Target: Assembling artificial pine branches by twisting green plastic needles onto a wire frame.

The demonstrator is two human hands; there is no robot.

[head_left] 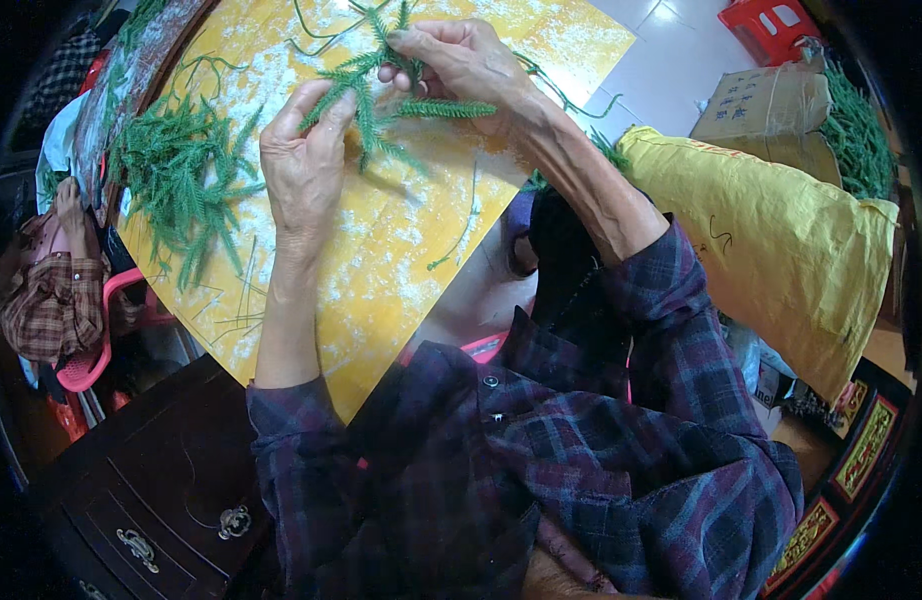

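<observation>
Over a yellow board (401,250) dusted with white flecks, both my hands hold one green artificial pine sprig (381,95). My left hand (303,165) pinches a lower branch of the sprig between thumb and fingers. My right hand (461,62) grips its upper stem, fingers curled around it. A side branch (446,108) sticks out to the right below my right palm. My forearms come up from plaid purple sleeves (581,420).
A pile of loose green sprigs (181,175) lies on the board's left part, and thin green stems (239,300) lie near its lower edge. A full yellow sack (781,240), a cardboard box (766,100), a red stool (766,25), a dark drawer cabinet (151,490). Another person in plaid (51,290) sits far left.
</observation>
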